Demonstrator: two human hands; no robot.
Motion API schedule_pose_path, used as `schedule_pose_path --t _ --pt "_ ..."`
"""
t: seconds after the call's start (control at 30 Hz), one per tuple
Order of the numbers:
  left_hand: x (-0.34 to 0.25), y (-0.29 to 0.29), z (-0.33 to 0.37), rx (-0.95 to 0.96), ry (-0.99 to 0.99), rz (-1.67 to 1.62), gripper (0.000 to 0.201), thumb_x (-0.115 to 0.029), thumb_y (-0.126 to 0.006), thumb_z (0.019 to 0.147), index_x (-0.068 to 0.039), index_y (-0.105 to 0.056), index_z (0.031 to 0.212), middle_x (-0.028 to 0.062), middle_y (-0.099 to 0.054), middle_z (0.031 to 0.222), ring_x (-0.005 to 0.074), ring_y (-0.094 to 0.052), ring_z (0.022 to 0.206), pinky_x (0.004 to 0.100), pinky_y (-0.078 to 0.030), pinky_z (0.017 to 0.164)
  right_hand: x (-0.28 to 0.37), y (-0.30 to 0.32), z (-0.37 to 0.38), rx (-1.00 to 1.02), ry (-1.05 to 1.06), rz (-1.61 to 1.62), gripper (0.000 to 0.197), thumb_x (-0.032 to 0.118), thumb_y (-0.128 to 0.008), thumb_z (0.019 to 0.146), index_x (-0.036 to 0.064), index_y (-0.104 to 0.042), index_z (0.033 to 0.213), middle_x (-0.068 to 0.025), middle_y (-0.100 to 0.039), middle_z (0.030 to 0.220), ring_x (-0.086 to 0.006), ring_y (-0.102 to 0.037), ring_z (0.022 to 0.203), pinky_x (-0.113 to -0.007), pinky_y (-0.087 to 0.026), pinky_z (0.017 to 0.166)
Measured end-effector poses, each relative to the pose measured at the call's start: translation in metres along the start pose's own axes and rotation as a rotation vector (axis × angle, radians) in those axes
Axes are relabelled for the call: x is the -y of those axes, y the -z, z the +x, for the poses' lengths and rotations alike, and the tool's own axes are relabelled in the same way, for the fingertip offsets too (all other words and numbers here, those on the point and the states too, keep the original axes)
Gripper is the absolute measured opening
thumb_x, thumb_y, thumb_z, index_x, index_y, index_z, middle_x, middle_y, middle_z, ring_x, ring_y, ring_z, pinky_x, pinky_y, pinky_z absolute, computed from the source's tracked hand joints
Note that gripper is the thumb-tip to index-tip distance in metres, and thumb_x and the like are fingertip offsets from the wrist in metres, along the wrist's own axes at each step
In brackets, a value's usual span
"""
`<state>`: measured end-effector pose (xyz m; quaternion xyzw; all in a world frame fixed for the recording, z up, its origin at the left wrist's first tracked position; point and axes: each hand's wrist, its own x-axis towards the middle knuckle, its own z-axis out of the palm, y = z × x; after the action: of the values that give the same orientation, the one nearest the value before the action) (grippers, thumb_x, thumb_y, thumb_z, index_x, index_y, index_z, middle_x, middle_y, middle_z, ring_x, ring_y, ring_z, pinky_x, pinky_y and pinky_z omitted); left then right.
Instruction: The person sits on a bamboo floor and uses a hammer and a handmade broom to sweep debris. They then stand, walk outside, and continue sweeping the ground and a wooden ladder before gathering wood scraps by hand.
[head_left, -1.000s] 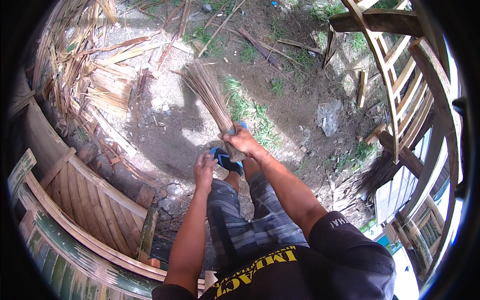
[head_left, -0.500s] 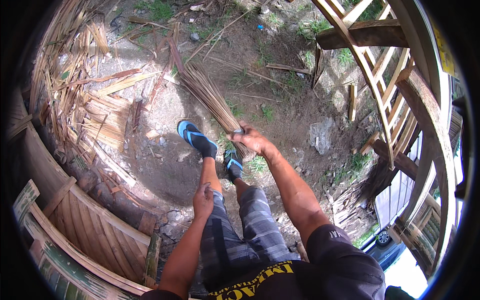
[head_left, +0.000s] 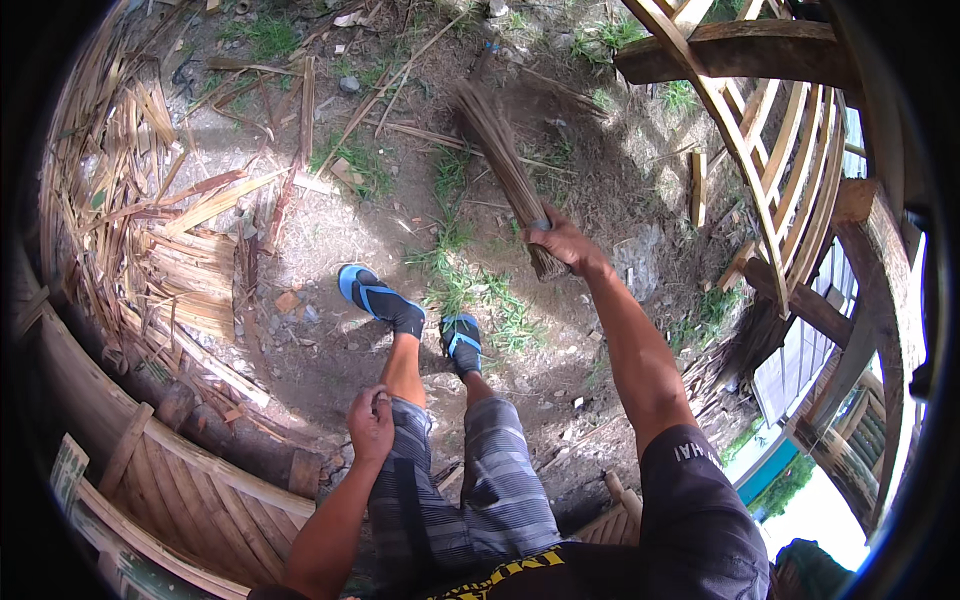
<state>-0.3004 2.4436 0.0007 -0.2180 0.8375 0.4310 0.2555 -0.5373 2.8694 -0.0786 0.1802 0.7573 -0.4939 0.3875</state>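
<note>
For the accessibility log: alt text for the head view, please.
A person's right hand grips a stick broom held out over bare dirt ground; the left hand hangs loosely closed by the thigh. Split bamboo strips lie at left.

Bright sun is dappling the ground (head_left: 330, 240) with hard shadows, glaring at four o'clock, while fisheye bending and black vignetting are ringing the edges.
</note>
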Motion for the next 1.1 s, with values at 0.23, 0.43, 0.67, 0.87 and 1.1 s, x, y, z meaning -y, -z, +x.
schedule_pose_path --t 0.23,0.43,0.67,0.87,1.1 --pt "-0.011 0.012 0.006 -0.043 -0.025 -0.051 0.013 -0.007 -0.062 0.093 -0.003 -0.068 0.104 0.0189 -0.070 0.092 0.0356 -0.070 0.081 0.0412 -0.055 0.073 0.071 -0.027 -0.069 -0.251 -0.187 0.342 0.078 0.030 -0.076 0.084 0.0079 -0.041 0.150 -0.0152 -0.066 0.115 -0.0260 -0.064 0.102 -0.036 -0.052 0.089" --pt "0.006 0.030 0.006 -0.152 0.020 -0.128 0.011 -0.004 -0.062 0.093 -0.003 -0.067 0.103 0.0176 -0.070 0.089 0.0304 -0.070 0.076 0.0383 -0.055 0.067 0.111 -0.099 0.111 -0.496 -0.166 0.366 0.058 0.025 -0.075 0.083 0.0009 -0.049 0.130 -0.0114 -0.065 0.102 -0.0216 -0.064 0.087 -0.037 -0.054 0.076" --pt "-0.002 0.043 0.018 -0.174 0.018 -0.127 0.012 -0.005 -0.064 0.093 -0.004 -0.068 0.104 0.0162 -0.069 0.084 0.0282 -0.067 0.067 0.0375 -0.054 0.064 0.243 -0.257 0.082 0.516 0.332 -0.009 0.095 0.040 -0.081 0.081 0.0043 -0.036 0.157 -0.0167 -0.066 0.128 -0.0226 -0.060 0.117 -0.032 -0.043 0.104" --pt "0.001 0.055 0.028 -0.210 0.123 -0.195 0.015 -0.008 -0.061 0.093 -0.003 -0.068 0.104 0.0178 -0.070 0.087 0.0313 -0.070 0.075 0.0396 -0.055 0.069 0.209 -0.277 -0.033 -0.334 -0.328 0.398 0.062 0.019 -0.073 0.090 0.0002 -0.040 0.140 -0.0115 -0.065 0.104 -0.0177 -0.064 0.087 -0.035 -0.056 0.073" --pt "0.013 0.060 0.035 -0.324 0.070 -0.183 0.018 -0.003 -0.056 0.092 -0.003 -0.067 0.105 0.0163 -0.069 0.080 0.0282 -0.070 0.070 0.0386 -0.055 0.067 0.187 -0.299 -0.005 0.308 -0.013 -0.123 0.093 0.022 -0.072 0.086 -0.0057 -0.020 0.158 -0.0149 -0.064 0.126 -0.0229 -0.064 0.102 -0.032 -0.050 0.095"
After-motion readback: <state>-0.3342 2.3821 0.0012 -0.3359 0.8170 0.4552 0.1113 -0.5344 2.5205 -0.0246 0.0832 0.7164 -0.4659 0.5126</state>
